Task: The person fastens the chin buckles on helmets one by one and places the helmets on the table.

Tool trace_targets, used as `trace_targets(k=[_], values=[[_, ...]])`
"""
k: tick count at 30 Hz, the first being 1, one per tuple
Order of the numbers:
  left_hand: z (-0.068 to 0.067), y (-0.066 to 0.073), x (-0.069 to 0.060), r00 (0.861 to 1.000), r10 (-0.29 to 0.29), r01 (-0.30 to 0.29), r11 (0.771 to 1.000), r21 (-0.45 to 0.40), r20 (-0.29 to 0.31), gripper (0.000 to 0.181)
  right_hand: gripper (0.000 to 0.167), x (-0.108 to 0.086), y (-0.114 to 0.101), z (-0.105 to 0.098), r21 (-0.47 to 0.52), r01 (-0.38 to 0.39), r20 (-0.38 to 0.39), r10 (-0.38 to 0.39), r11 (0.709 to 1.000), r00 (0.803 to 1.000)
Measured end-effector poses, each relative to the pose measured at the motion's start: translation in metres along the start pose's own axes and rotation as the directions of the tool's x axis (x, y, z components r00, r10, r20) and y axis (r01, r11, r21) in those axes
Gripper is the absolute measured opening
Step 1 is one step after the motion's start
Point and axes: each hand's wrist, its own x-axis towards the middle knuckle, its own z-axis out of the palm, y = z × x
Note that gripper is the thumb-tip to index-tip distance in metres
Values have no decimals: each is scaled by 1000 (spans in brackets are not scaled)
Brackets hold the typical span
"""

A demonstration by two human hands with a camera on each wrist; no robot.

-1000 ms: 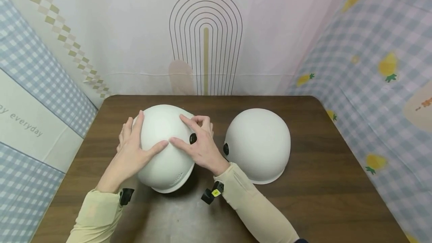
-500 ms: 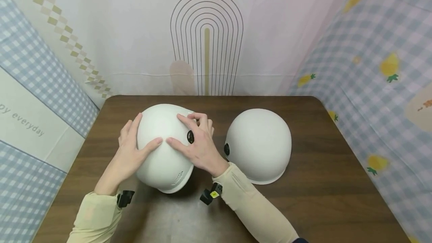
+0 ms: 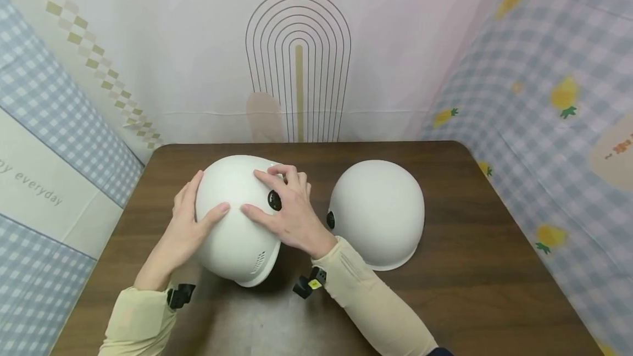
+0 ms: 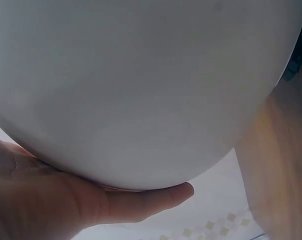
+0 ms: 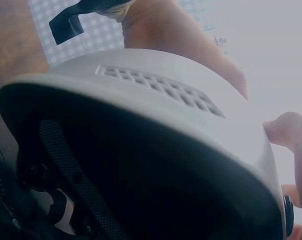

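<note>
A white helmet (image 3: 232, 235) is tilted on the table's left side, its black round button (image 3: 274, 200) turned to the right. My left hand (image 3: 185, 227) holds its left side, thumb across the shell; the other fingers are partly behind it. On the right side my right hand (image 3: 292, 207) grips the shell near the button, with thumb and index finger spread over the top. In the right wrist view the rim, a slotted vent (image 5: 163, 90) and a dark strap (image 5: 73, 165) inside show. Smooth shell (image 4: 141, 90) fills most of the left wrist view, above the left thumb (image 4: 146, 202).
A second white helmet (image 3: 381, 213) stands dome up on the brown wooden table (image 3: 475, 224), just right of my right hand. Patterned cloths (image 3: 376, 59) hang behind the table and on both sides.
The held helmet has shifted slightly left and turned, its button and vent moving left. Both hands move with it, the left hand a little further left. The second helmet stays put.
</note>
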Motion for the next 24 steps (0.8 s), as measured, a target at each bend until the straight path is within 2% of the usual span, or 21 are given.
trace_targets(k=[4, 11, 18, 24], values=[[-2, -3, 1, 1000, 5, -4, 1000, -31, 15, 84, 57, 1, 1, 0, -9, 53, -23, -54, 999, 998], [-5, -10, -1, 999, -20, 22, 997, -74, 35, 81, 50, 2, -1, 3, -16, 131, -64, -131, 991, 989], [-7, -12, -2, 1000, 0, 0, 996, -90, 8, 80, 48, 2, -1, 5, -20, 113, -27, -113, 993, 993], [-9, -13, -2, 1000, -19, 20, 995, -95, 9, 80, 56, 2, -3, 8, -9, 69, -23, -69, 998, 997]])
